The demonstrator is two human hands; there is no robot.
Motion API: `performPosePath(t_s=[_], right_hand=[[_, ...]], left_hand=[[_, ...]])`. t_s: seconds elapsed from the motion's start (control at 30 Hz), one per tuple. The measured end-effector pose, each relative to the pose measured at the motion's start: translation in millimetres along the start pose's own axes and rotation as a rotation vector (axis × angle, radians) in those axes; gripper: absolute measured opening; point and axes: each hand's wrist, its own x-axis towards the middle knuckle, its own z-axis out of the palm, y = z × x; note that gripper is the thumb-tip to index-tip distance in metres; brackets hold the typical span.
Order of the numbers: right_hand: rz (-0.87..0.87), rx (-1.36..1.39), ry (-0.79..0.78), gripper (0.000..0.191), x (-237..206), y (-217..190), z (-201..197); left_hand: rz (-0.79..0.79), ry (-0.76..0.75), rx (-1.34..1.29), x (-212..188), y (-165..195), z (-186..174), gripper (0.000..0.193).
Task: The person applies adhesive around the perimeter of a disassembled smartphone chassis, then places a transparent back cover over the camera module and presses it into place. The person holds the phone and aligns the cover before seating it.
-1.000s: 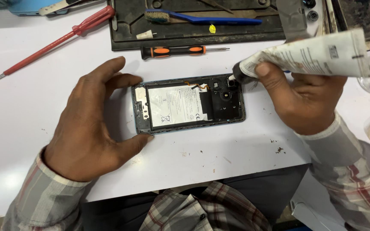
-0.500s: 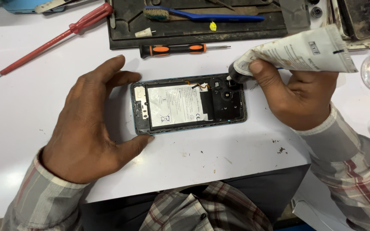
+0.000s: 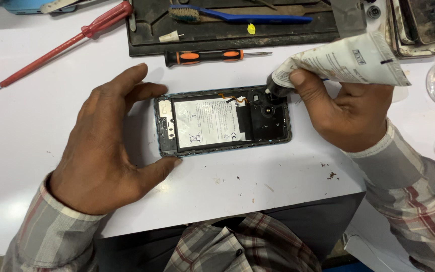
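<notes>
White tube [image 3: 346,61] in the right hand [image 3: 346,108], fingers clamped round its neck, and its dark nozzle is now right down on the top right corner of the opened phone [image 3: 222,122]. Half a second ago the tube sat a touch higher and flatter; it has tipped in closer, so the tip looks to be touching the frame edge by the black camera end. That reads, to my eye, as adhesive going along the rim. The phone lies flat on the white table [image 3: 36,116], back cover off, pale battery label showing in the middle. Left hand [image 3: 104,146] is spread open, not gripping, thumb against the lower left corner and fingers over the upper left edge, pinning the phone just as it did a second ago. Behind the phone lies a black and orange screwdriver [image 3: 210,56], just in front of a dark tray [image 3: 237,27] holding a blue-handled brush [image 3: 237,16]. A long red screwdriver [image 3: 59,48] sits well off to the left
</notes>
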Motion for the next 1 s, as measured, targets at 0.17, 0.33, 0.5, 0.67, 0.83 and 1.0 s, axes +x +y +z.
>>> performPosePath(t_s=[0.17, 0.33, 0.5, 0.67, 0.83, 1.0], right_hand=[[0.017, 0.016, -0.005, 0.012, -1.4, -0.5, -1.3], [0.012, -0.018, -0.004, 0.010, -1.7, -0.2, -1.2], [0.023, 0.039, 0.001, 0.011, -0.9, -1.3, -0.3], [0.056, 0.006, 0.001, 0.011, 1.6, -2.0, -0.7], [0.015, 0.013, -0.004, 0.010, 3.1, -2.3, -0.4], [0.122, -0.053, 0.006, 0.012, 2.2, -2.4, -1.6]], left_hand=[[0.001, 0.004, 0.000, 0.2, 0.9, 0.1, 0.111], [0.001, 0.002, -0.008, 0.6, 0.9, 0.0, 0.111], [-0.006, -0.003, -0.021, 0.6, 0.2, 0.3, 0.111], [-0.016, -0.005, -0.017, 0.1, 0.3, 0.4, 0.112], [-0.014, -0.005, -0.009, 0.7, 0.3, -0.1, 0.112], [0.000, -0.001, -0.027, 0.4, -0.2, 0.1, 0.112]])
